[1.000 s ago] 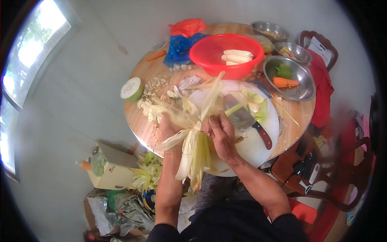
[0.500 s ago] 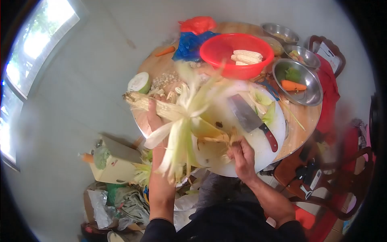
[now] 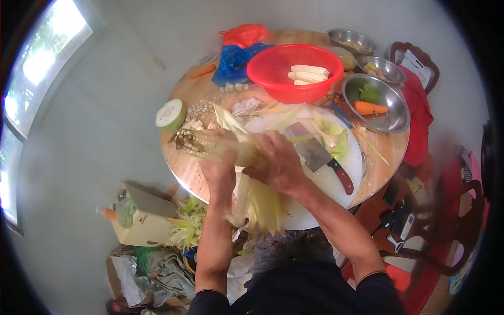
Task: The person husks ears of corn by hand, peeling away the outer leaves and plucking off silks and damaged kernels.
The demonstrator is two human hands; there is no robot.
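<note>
An ear of corn (image 3: 197, 143) lies across my hands over the near left of the round table, its kernelled tip pointing left and its husk leaves (image 3: 265, 207) hanging down. My left hand (image 3: 219, 165) is closed around the ear. My right hand (image 3: 278, 160) grips the husk at the base end; the fingers are partly hidden. Under the hands is a white cutting board (image 3: 315, 197). A cleaver (image 3: 315, 156) with a dark red handle rests on it, to the right of my right hand, near loose husk pieces (image 3: 333, 131).
A red basket (image 3: 257, 79) with peeled corn (image 3: 310, 73) stands at the back. Steel bowls, one (image 3: 401, 123) holding a carrot (image 3: 370, 108) and green pepper (image 3: 369, 94), are at right. A cut gourd (image 3: 170, 114) sits at left. Husks (image 3: 189, 223) lie below the table edge.
My right hand has moved from the lower right up to the corn and now grips beside my left hand. The spread husk leaves have been gathered downward.
</note>
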